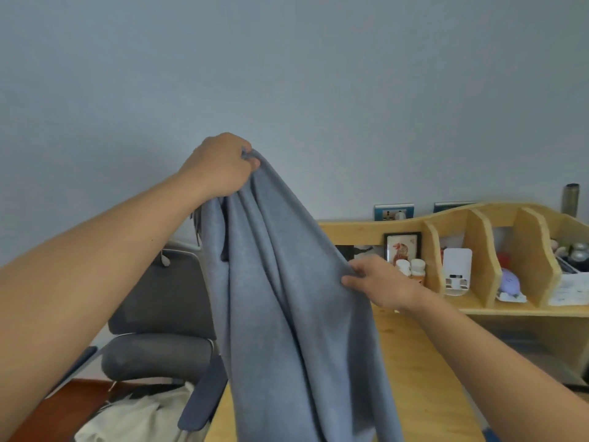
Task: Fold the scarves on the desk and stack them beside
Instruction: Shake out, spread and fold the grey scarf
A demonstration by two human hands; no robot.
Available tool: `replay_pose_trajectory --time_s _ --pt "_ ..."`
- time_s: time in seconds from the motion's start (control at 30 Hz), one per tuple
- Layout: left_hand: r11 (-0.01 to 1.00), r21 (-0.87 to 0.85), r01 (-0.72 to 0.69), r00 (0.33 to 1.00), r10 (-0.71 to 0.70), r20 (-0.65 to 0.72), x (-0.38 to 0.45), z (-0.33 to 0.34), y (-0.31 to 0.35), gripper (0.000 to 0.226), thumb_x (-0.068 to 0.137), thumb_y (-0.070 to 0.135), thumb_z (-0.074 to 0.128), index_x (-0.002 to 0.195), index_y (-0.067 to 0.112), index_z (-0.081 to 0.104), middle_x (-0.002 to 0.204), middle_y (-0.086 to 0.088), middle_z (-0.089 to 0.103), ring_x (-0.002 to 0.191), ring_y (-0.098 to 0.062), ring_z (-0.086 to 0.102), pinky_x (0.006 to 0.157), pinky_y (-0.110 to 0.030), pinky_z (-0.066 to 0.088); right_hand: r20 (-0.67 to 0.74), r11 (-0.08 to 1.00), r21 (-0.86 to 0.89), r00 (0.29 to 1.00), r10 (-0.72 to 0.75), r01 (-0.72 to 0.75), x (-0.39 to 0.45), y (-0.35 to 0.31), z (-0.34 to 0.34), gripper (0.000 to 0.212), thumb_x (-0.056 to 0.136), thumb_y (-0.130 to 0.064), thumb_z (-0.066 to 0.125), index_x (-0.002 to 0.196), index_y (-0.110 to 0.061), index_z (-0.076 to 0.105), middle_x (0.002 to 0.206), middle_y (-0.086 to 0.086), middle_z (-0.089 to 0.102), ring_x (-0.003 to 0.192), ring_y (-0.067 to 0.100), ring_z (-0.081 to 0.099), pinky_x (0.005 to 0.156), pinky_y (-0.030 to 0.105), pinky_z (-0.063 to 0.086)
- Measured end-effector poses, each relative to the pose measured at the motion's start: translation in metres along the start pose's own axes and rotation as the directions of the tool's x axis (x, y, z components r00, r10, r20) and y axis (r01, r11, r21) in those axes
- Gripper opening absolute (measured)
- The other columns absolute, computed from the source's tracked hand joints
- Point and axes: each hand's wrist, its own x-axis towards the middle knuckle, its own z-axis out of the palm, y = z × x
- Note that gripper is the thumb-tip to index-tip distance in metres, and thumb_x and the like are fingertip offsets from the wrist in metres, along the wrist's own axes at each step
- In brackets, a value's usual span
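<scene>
My left hand (220,165) grips the grey-blue knit scarf (287,314) up high; right hand (379,279) pinches its edge lower, fabric hanging over the wooden tabletop (424,378), w/ a grey office chair (159,314) behind.

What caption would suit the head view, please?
Left hand lifts a grey-blue scarf high while right hand pinches its edge above the wooden desk.

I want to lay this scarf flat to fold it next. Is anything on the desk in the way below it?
Nothing visible: the bare desk right of the grey scarf shows no objects. The scarf, held up by the left hand and right hand, hides what lies under it.
</scene>
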Motion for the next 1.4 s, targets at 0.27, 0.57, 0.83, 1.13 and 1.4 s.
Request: replay_pose_trajectory --time_s 0.27,0.57,0.83,1.13,1.4 --pt "0.946 -0.259 0.196 0.942 -0.255 -0.218 0.025 -0.006 -0.028 0.04 0.091 0.02 0.055 0.056 0.021 0.036 0.063 -0.004 0.046 0.066 -0.027 0.048 0.063 -0.03 0.035 0.029 0.982 -0.061 0.983 0.18 -0.178 -0.024 0.066 0.024 0.015 0.097 -0.02 0.058 0.096 -0.014 0.072 0.098 0.008 0.073 0.096 0.027 0.068 0.09 0.044 0.052" --pt "0.92 -0.35 0.178 0.93 -0.273 -0.246 0.033 -0.008 -0.023 0.042 0.094 0.017 0.053 0.057 0.023 0.034 0.061 0.005 0.038 0.056 -0.014 0.038 0.059 -0.027 0.028 -0.217 0.924 0.186 0.903 0.371 -0.335 -0.03 0.072 0.049 0.025 0.091 0.003 0.044 0.085 -0.015 0.061 0.087 0.007 0.066 0.078 0.02 0.057 0.065 0.032 0.044" --pt "0.973 -0.226 0.055 0.968 -0.107 -0.225 0.033 -0.019 0.015 0.042 0.095 0.018 0.054 0.055 0.018 0.043 0.061 0.006 0.036 0.057 -0.014 0.036 0.054 -0.025 0.026 -0.148 0.96 0.281 0.988 0.047 -0.004 0.001 -0.009 0.077 0.094 0.087 -0.05 0.074 0.16 -0.029 0.018 0.154 -0.012 0.033 0.142 0.008 0.032 0.111 0.032 0.04" --pt "0.972 -0.224 0.071 0.974 -0.116 -0.196 0.035 -0.033 0.037 0.037 0.094 0.018 0.056 0.058 0.016 0.046 0.062 0.004 0.038 0.068 -0.018 0.043 0.058 -0.027 0.029 -0.361 0.98 0.19 0.924 0.125 -0.058 0.054 -0.057 0.087 0.079 0.09 -0.02 0.067 0.158 -0.02 0.026 0.152 0.005 0.033 0.132 0.024 0.047 0.099 0.029 0.044" --pt "0.96 -0.264 0.096 0.969 -0.151 -0.196 0.033 -0.04 0.052 0.044 0.093 0.015 0.056 0.056 0.021 0.032 0.06 0.003 0.035 0.054 -0.016 0.034 0.051 -0.028 0.024 -0.669 0.998 0.052 0.743 0.009 0.035 0.044 -0.074 0.083 0.057 0.091 -0.021 0.071 0.141 -0.016 0.045 0.131 0.005 0.047 0.117 0.021 0.051 0.091 0.031 0.048"
